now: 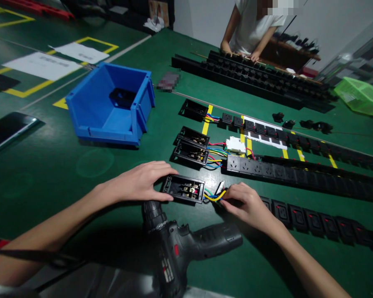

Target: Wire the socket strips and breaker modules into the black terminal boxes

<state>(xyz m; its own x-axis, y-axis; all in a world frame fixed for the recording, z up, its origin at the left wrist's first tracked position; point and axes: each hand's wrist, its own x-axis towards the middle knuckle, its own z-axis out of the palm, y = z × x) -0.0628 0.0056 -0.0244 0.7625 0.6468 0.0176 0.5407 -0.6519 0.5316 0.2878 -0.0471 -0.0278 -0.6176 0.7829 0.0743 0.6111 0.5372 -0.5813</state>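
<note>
A small black open-topped junction box (181, 188), with brass screw terminals inside, lies on the green table. My left hand (145, 180) is closed on its left end, thumb on the near side and fingers on the far side. Yellow, green and blue wires (215, 195) come out of its right end. My right hand (244, 200) pinches these wires where they run toward a row of black socket modules (298, 215). Just below the box, a black cordless drill (176, 248) points its chuck up toward my left hand.
Beyond the box are more wired black boxes (191, 153), a white breaker (235, 145) and a long socket strip (276, 170). A blue bin (105, 134) stands at left, a green basket (362, 96) at far right. Across the table, a person (251, 29) works at black rails (236, 85).
</note>
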